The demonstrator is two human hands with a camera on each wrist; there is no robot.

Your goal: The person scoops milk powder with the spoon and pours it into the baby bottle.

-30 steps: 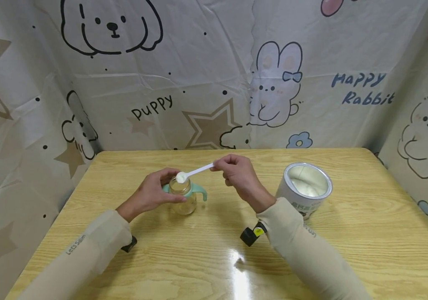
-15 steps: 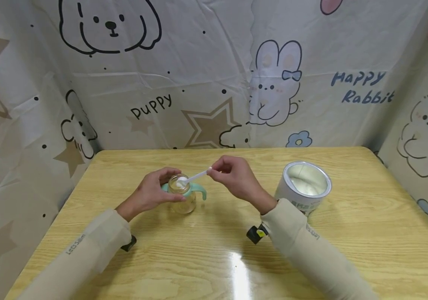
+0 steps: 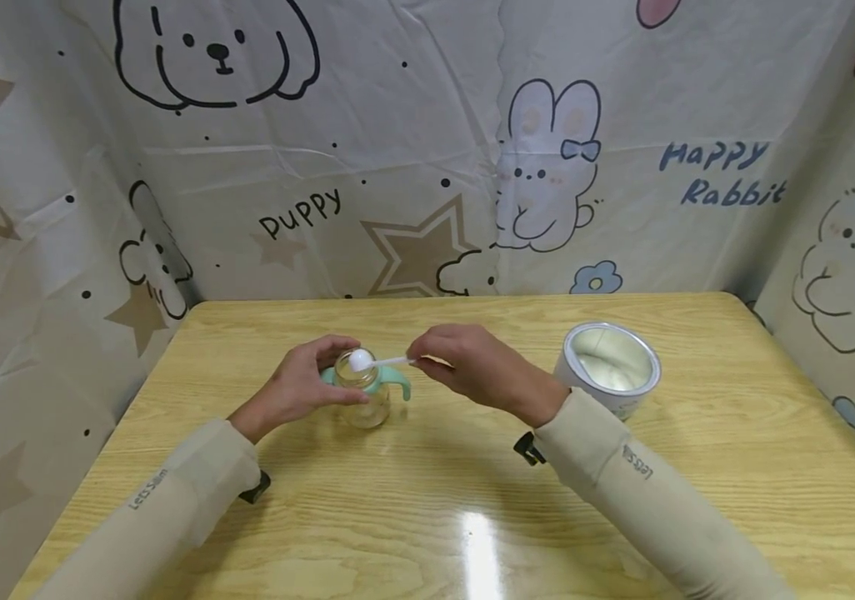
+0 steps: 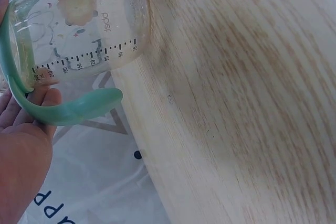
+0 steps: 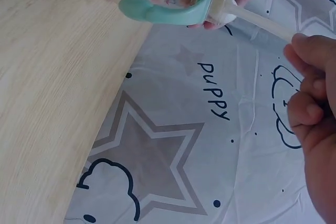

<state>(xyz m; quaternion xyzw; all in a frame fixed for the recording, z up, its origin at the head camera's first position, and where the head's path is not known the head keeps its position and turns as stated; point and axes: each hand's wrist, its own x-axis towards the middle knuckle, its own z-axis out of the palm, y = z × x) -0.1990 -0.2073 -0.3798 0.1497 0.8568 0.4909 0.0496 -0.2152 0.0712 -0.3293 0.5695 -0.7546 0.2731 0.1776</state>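
Note:
My left hand [image 3: 303,383] grips a clear baby bottle [image 3: 369,414] around its neck, just under the open mouth. The bottle has a mint-green collar with two handles [image 4: 79,107] and printed measuring marks, and stands upright on the table. Between thumb and fingers, my right hand [image 3: 483,367] pinches the end of a white measuring scoop [image 3: 361,360]. The scoop's bowl is turned over at the bottle mouth, its rounded underside showing. From the right wrist, the scoop's handle [image 5: 262,23] runs from the fingertips to the bottle's rim.
Right of my right hand stands a large open can [image 3: 564,367] with pale powder inside, its lower part partly behind the sleeve. The wood-grain table [image 3: 367,533] meets a printed cloth backdrop [image 3: 427,150] at its back edge, with more cloth at both sides.
My right hand has lowered and rolled over, tipping the scoop from level with powder heaped in it to upside down at the bottle mouth. My left hand and the bottle have stayed put.

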